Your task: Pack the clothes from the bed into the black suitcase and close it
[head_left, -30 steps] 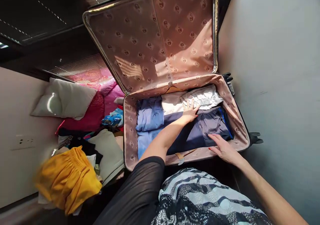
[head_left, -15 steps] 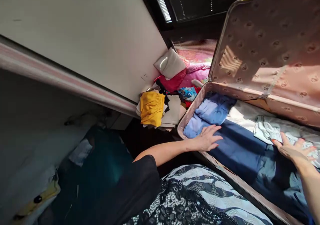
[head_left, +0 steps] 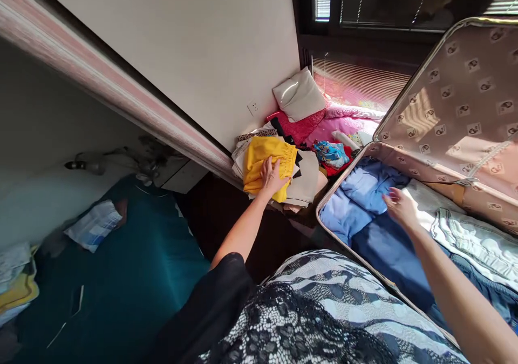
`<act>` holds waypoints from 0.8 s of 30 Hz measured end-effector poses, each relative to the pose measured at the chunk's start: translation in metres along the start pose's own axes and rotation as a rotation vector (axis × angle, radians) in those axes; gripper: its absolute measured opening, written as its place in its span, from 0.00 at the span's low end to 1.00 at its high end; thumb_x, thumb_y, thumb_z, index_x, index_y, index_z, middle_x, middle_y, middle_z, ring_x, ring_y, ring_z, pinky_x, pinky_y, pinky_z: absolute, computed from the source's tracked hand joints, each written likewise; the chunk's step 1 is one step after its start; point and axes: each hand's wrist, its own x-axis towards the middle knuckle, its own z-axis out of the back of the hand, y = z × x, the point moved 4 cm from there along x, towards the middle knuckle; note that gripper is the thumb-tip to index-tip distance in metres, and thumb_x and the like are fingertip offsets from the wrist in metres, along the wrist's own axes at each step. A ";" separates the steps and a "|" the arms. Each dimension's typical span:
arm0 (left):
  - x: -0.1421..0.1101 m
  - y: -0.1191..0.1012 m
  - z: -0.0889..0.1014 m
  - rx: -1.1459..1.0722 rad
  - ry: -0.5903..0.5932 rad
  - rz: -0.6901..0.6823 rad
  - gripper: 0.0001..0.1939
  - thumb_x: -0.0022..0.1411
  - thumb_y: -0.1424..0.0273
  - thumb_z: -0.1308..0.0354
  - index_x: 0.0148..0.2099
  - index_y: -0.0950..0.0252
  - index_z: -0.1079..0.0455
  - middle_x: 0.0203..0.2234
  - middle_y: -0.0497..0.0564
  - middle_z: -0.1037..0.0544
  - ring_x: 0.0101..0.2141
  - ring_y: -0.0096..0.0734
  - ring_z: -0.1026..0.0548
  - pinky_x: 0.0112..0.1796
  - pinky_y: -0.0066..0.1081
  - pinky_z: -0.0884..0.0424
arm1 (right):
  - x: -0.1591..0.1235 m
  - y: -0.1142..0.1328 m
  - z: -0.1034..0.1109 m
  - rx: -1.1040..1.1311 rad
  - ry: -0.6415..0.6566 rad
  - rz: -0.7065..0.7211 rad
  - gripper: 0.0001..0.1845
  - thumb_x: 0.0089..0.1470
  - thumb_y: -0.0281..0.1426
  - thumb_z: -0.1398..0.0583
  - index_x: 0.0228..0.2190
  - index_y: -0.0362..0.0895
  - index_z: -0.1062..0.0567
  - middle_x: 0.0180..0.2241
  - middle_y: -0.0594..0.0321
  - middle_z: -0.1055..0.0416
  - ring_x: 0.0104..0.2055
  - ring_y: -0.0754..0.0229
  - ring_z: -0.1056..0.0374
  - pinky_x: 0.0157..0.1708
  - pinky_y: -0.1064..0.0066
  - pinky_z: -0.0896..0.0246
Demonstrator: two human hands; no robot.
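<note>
My left hand (head_left: 273,177) lies on a folded yellow garment (head_left: 259,164) with a gathered, elastic-looking waistband. Its fingers are apart on the cloth. The garment tops a stack of folded clothes beside the wall. Over the open suitcase (head_left: 329,224), my right hand (head_left: 400,207) hovers with loosely bent fingers and holds nothing visible. Close to it are light-blue clothes (head_left: 358,191) in the suitcase corner. A dark-blue folded garment (head_left: 388,253) lies nearer to me, and white and pale-green clothes (head_left: 469,234) lie to the right.
The patterned pink suitcase lid (head_left: 457,99) stands raised at the back right. Behind the stack are a clear plastic-wrapped packet (head_left: 299,95), pink fabric (head_left: 335,123) and a blue printed cloth (head_left: 331,153). A wall (head_left: 194,56) and a teal-covered bed (head_left: 137,267) are on the left.
My left hand has left the clothes in the suitcase and come down on the yellow garment. My right hand has lifted off the pale clothes and moved left. The view has turned left.
</note>
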 end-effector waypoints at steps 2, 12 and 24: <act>-0.001 0.011 -0.009 -0.027 0.039 -0.008 0.54 0.56 0.67 0.21 0.81 0.56 0.37 0.83 0.63 0.49 0.81 0.71 0.54 0.75 0.68 0.44 | 0.018 0.077 -0.037 0.191 0.040 -0.087 0.39 0.66 0.57 0.43 0.61 0.41 0.22 0.50 0.37 0.17 0.49 0.39 0.17 0.51 0.51 0.19; 0.000 0.062 0.016 -0.293 -0.088 -0.105 0.29 0.73 0.63 0.34 0.72 0.63 0.26 0.75 0.67 0.36 0.76 0.55 0.37 0.75 0.49 0.37 | 0.063 0.293 -0.145 0.264 0.168 0.178 0.29 0.64 0.51 0.32 0.57 0.44 0.21 0.49 0.48 0.18 0.43 0.49 0.19 0.49 0.55 0.20; 0.043 0.159 0.043 -0.530 0.057 0.467 0.20 0.59 0.66 0.20 0.49 0.66 0.22 0.49 0.61 0.14 0.52 0.47 0.16 0.55 0.38 0.23 | 0.071 0.342 -0.153 0.142 0.172 0.362 0.24 0.65 0.40 0.35 0.58 0.44 0.22 0.50 0.48 0.19 0.43 0.52 0.20 0.50 0.58 0.19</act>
